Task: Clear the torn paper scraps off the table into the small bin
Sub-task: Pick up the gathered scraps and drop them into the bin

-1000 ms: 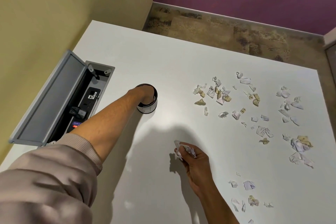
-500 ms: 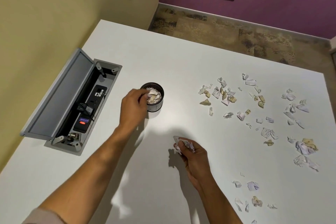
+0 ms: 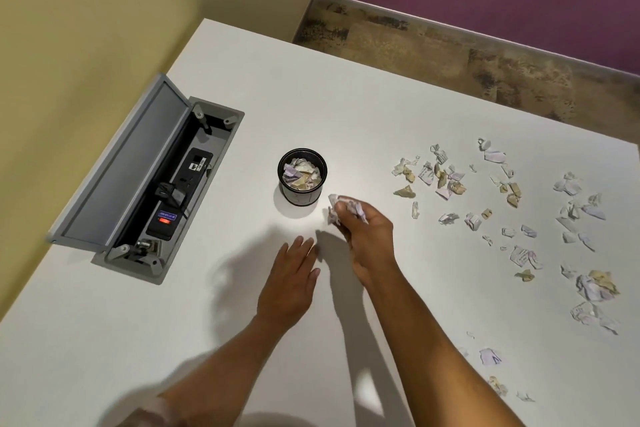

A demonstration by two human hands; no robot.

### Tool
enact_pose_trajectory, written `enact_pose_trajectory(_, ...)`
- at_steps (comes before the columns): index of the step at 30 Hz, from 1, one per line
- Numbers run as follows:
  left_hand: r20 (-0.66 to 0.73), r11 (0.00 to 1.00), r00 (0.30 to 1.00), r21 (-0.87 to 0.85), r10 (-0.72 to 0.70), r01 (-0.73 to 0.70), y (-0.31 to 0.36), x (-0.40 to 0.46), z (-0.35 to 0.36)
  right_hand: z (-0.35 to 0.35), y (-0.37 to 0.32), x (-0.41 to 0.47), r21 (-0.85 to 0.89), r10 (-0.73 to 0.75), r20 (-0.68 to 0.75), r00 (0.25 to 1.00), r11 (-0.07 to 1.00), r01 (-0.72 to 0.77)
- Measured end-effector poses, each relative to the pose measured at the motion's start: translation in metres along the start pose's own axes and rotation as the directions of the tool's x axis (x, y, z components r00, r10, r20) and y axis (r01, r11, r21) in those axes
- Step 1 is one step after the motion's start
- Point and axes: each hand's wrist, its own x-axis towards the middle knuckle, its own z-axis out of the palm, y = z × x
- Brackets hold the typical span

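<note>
A small black bin point(image 3: 302, 199) stands on the white table point(image 3: 346, 107), nearly full of crumpled paper. My right hand point(image 3: 367, 239) is shut on a bunch of paper scraps point(image 3: 335, 210), held just right of and below the bin's rim. My left hand point(image 3: 289, 282) lies flat and open on the table, nearer to me than the bin, holding nothing. Several torn white, lilac and tan scraps point(image 3: 436, 177) lie scattered across the right part of the table, with more scraps point(image 3: 595, 284) near the right edge.
An open grey cable box point(image 3: 138, 184) with a power strip is sunk into the table at the left, its lid up against the yellow wall. The table's far edge drops to a patterned floor before a purple wall.
My left hand left the bin and drew back toward me, now flat on the table. My right hand carried its bunch of scraps up close to the bin.
</note>
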Motion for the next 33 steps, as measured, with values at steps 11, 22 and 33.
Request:
enact_pose_trajectory(11, 0.037, 0.998, 0.999, 0.068, 0.009, -0.012, 0.002, 0.001, 0.0, 0.05, -0.025, 0.06, -0.59, -0.344, 0.097, 0.934, 0.736, 0.332)
enact_pose_trajectory(22, 0.019, 0.998, 0.999, 0.044, 0.033, -0.034, 0.001, 0.001, 0.0, 0.092, -0.025, 0.085, -0.822, -0.001, 0.554, 0.832, -0.157, 0.547)
enact_pose_trajectory(33, 0.015, 0.996, 0.999, 0.075, 0.044, -0.045, 0.002, 0.0, 0.0, 0.096, -0.062, 0.093, -0.807, 0.097, 0.568, 0.818, -0.13, 0.576)
